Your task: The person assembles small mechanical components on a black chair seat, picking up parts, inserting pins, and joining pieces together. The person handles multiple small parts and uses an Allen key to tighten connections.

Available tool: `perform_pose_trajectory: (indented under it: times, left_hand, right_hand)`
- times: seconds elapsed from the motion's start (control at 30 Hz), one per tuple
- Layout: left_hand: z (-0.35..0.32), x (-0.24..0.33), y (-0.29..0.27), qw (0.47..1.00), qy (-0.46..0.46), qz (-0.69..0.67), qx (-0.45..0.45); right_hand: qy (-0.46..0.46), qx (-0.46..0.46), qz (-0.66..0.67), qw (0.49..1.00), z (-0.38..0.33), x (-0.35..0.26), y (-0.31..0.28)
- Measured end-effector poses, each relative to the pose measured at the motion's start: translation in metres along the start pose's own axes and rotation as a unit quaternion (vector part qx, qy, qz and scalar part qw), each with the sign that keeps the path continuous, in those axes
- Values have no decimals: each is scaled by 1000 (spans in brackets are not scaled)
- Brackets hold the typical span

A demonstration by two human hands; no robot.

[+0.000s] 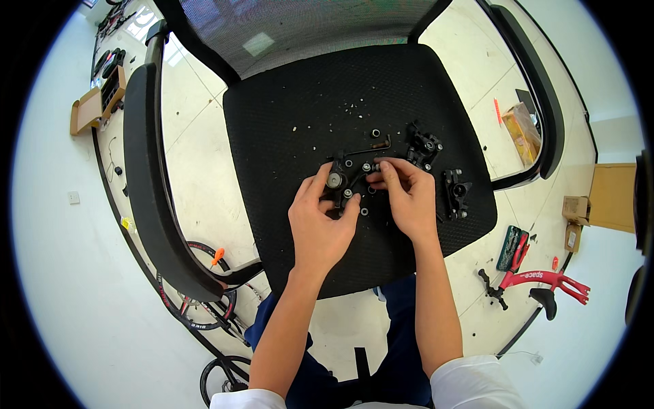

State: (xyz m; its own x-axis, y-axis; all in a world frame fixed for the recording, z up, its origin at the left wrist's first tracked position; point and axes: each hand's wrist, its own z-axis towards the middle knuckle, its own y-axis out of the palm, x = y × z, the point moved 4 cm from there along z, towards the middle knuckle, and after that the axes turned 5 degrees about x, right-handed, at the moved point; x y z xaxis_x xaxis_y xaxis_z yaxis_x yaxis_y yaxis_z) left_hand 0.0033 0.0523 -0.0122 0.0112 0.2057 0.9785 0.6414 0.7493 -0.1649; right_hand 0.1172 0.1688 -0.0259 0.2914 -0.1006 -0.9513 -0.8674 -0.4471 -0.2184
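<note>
My left hand (319, 228) is closed round a black bicycle disc brake caliper (334, 180) with a round silver centre, low over the black chair seat (286, 102). Thumb and fingers of my right hand (412, 204) pinch a small silver bolt (375, 167) at the right end of the caliper's bracket. How far that bolt sits in the bracket is hidden by the fingers. A second caliper (425, 146) lies just beyond my right hand, and a third caliper (457, 193) rests to its right. Behind the held caliper lies a thin rod with a bent end (380, 144).
Small rings (375, 133) and pale crumbs are scattered over the seat. Armrests (144, 184) flank it, and a mesh backrest (306, 31) rises behind. On the floor are bicycle wheels (163, 293), a red bicycle frame (538, 277), a green tool case (509, 248) and cardboard boxes (576, 210).
</note>
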Motion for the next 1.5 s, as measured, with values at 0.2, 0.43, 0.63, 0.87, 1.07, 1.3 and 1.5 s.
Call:
perform_pose_trajectory:
  times: [0.2,0.43,0.63,0.87,1.07,1.3,1.5]
  left_hand:
    - [1,10,-10,984,10,177,-7]
    - [3,20,-12,899,170,398,66]
    - [14,26,17,890,247,383,14]
    - [18,18,35,870,253,424,-11]
    - [19,18,36,863,263,430,-31]
    - [24,23,32,951,200,237,-3]
    - [25,24,22,981,163,105,-13]
  right_hand:
    - [10,-28,1,1000,1,4,2]
    - [-14,-20,-13,1000,0,1,1]
    - [-12,-10,-12,1000,-1,0,-1]
    - [4,-12,-14,1000,2,-5,-17]
    - [27,-62,29,997,5,-1,-19]
    - [75,-71,111,988,5,-12,-29]
    - [75,-77,185,977,4,-16,-30]
